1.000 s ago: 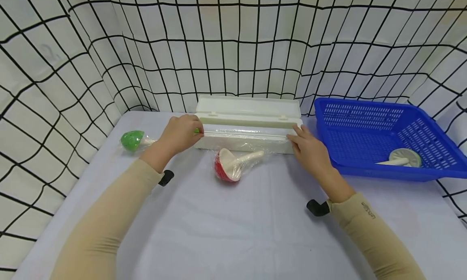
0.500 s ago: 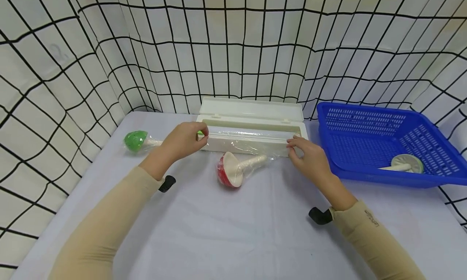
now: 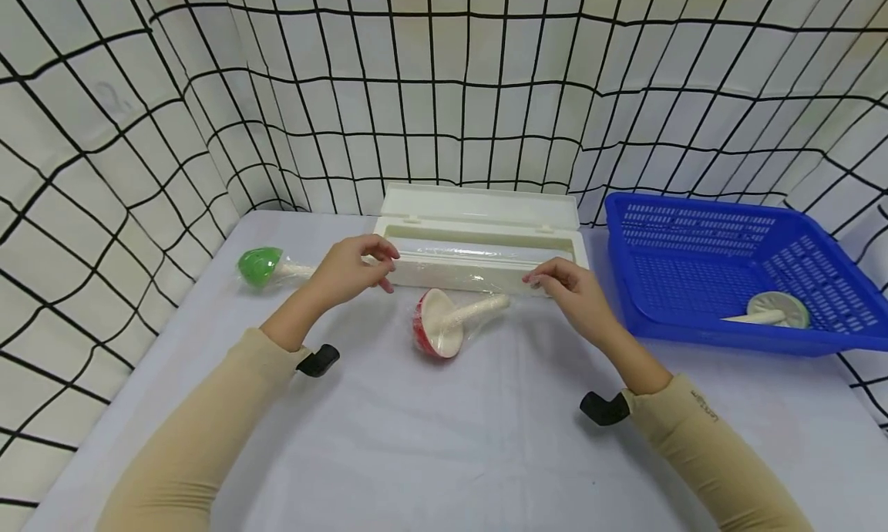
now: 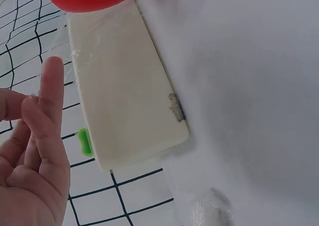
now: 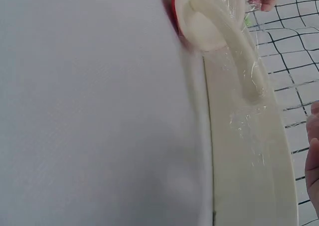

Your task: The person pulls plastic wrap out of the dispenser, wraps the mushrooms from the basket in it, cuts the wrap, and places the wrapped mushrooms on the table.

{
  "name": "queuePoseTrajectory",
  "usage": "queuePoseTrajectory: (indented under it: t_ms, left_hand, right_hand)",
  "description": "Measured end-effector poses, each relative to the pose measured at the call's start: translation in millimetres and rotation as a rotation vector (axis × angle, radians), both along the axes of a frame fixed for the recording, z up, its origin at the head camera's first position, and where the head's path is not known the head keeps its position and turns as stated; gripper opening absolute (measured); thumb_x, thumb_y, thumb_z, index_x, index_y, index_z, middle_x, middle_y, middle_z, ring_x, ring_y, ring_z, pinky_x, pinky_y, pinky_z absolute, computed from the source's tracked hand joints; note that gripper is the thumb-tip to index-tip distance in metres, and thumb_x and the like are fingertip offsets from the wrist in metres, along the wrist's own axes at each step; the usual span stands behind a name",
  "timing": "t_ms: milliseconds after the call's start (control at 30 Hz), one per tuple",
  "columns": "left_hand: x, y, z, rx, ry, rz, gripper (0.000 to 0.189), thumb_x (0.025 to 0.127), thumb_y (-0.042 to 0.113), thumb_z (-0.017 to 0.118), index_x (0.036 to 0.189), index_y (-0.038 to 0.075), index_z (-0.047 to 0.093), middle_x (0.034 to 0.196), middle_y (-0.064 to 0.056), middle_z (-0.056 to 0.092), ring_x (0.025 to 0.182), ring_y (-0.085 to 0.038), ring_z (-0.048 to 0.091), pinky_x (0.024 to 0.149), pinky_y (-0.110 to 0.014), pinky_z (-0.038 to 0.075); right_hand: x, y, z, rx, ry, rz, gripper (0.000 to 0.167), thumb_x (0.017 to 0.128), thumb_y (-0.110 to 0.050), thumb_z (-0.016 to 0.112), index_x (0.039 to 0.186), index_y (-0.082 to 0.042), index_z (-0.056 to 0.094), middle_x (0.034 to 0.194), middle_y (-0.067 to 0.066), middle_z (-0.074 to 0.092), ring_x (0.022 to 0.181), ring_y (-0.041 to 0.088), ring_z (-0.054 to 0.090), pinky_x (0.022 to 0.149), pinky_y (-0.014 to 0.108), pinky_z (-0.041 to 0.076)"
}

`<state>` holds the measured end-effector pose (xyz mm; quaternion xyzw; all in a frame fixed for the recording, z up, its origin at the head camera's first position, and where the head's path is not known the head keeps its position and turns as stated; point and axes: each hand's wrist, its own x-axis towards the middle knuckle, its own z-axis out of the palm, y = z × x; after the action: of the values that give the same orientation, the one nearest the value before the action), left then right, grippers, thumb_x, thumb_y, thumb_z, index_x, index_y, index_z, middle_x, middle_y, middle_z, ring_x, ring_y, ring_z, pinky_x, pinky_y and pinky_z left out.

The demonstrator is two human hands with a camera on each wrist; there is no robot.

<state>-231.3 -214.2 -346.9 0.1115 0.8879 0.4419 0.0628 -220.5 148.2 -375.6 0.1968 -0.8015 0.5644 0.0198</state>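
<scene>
My left hand (image 3: 354, 268) pinches the left edge of clear cling film (image 3: 463, 279) between thumb and finger. On the other side my right hand (image 3: 574, 291) pinches the film's right edge, its fingertips partly cut off in the right wrist view. Stretched between them, the film passes in front of a white cling film dispenser (image 3: 479, 209), whose lid stands raised behind the roll. Just nearer than the box, a red ladle (image 3: 438, 328) with a white bowl lies under the film, handle pointing right. A green slide cutter (image 4: 84, 142) shows at the box's end in the left wrist view.
A film-wrapped green ladle (image 3: 260, 267) lies at the left, beside my left forearm. The blue basket (image 3: 687, 333) on the right holds another ladle (image 3: 780, 311) with a green rim. Black netting (image 3: 463, 85) encloses the back and sides of the white-covered table (image 3: 444, 447).
My right hand has moved inward and a little toward me from the dispenser's right end. The left hand has shifted slightly and left the green cutter. The view has tilted slightly.
</scene>
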Motion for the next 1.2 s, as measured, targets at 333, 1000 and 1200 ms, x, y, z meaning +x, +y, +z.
queuePoseTrajectory:
  t_ms: [333,1000,1200]
  left_hand:
    - [5.2,2.3,-7.3,0.205,-0.16,-0.04,0.029,0.104,0.001,0.051,0.129,-0.011,0.058,0.12,-0.028,0.057,0.09,-0.019,0.074,0.089,-0.034,0.057]
    - [18.1,12.6,-7.1,-0.044,-0.118,-0.261,0.104,0.079,0.024,0.09,0.162,0.014,0.029,0.112,-0.014,0.054,0.112,-0.027,0.058,0.093,-0.044,0.048]
    - [23.8,22.1,-10.0,-0.105,-0.065,-0.222,0.103,0.08,0.024,0.089,0.162,0.012,0.029,0.103,-0.011,0.053,0.105,-0.026,0.058,0.08,-0.037,0.046]
  right_hand:
    - [-3.8,-5.9,-7.7,-0.109,-0.042,0.034,0.015,0.107,-0.005,0.05,0.105,0.008,0.058,0.107,0.019,0.074,0.092,0.016,0.062,0.078,0.026,0.05]
    - [-1.1,-12.1,-15.8,0.123,0.048,0.024,0.043,0.087,-0.008,0.082,0.127,0.001,0.067,0.089,0.006,0.059,0.084,0.017,0.057,0.082,0.029,0.052]
    - [3.4,-18.7,-17.7,0.362,0.287,0.025,0.045,0.082,-0.008,0.086,0.124,-0.002,0.072,0.084,0.003,0.055,0.084,0.022,0.053,0.076,0.039,0.049]
